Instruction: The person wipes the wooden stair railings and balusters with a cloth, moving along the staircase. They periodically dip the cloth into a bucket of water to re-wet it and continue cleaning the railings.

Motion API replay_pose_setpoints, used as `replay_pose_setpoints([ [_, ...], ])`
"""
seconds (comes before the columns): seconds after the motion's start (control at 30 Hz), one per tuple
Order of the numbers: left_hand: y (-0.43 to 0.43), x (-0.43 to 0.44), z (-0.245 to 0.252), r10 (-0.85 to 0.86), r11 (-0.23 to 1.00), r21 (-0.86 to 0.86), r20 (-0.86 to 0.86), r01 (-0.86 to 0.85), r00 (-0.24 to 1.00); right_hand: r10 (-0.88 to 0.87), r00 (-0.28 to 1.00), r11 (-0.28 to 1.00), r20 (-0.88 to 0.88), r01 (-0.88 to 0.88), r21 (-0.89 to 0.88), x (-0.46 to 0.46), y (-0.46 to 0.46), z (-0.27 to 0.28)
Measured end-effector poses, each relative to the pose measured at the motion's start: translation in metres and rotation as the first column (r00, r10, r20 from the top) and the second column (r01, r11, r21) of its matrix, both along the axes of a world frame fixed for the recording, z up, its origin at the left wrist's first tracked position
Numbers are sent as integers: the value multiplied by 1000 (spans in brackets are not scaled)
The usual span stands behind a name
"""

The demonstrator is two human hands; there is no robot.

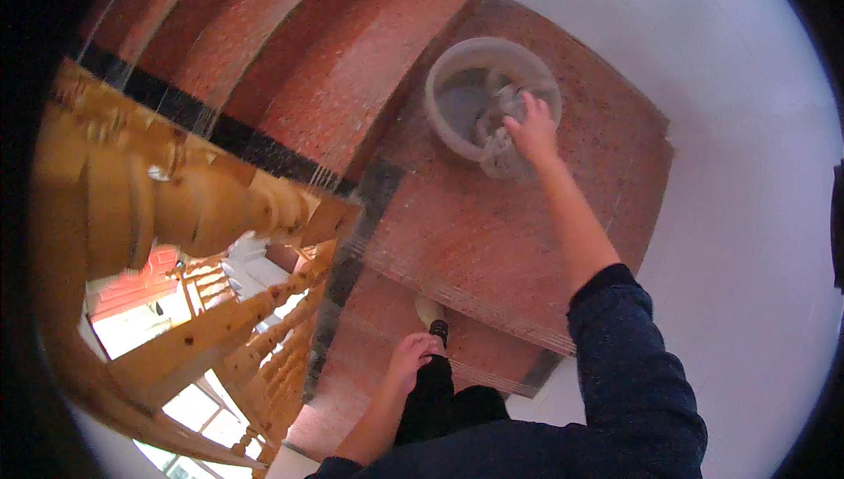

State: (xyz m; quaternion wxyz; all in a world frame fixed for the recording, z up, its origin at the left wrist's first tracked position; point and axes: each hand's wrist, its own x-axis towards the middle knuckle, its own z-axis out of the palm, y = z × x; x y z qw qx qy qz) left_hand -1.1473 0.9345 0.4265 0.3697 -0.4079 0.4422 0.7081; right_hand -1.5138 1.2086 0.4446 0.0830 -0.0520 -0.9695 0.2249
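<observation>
A round, pale plastic basin (442, 110) stands on the reddish stone stair landing, with greyish water or a dark bottom inside; which one is unclear. My right hand (535, 128) reaches over its near right side, fingers on a crumpled, translucent greyish cloth or plastic (501, 153) that hangs over the rim. Blur hides how firmly the fingers hold it. Low in the view, my left hand (415, 350) is held in front of my legs, its fingers curled; whether anything lies between them cannot be seen.
Reddish stone steps (369, 64) with a black border rise at upper left. A white wall (738, 215) runs along the right. Wooden balusters and a handrail (198, 340) stand at lower left. My shoe (428, 309) is on a lower step (488, 347), below the landing edge.
</observation>
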Motion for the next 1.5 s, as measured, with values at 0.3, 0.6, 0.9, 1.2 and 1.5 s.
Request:
replay_pose_setpoints([
  [0.3, -20, -77, 15, 148, 985, -88, -14, -148, 989, 18, 662, 997, 749, -67, 35, -79, -11, -21],
  [0.6, 52, -214, 34, 106, 994, -2, -20, -106, 994, 30, 422, 890, 906, -424, 168, -135, -21, -170],
  [0.9, 164, -461, 12, 400, 915, -17, 181, -404, 898, 175, 600, 906, 781, 212, -366, -158, 14, -174],
  [1.2, 213, -449, -170, 634, 711, 318, 96, -627, 768, 340, 883, 940, 325, -305, -155, -117, -17, -45],
  [1.5, 178, -454, -108, 349, 883, -287, -125, -371, 929, 184, 737, 921, 651, 103, -376, -182, 4, -191],
])
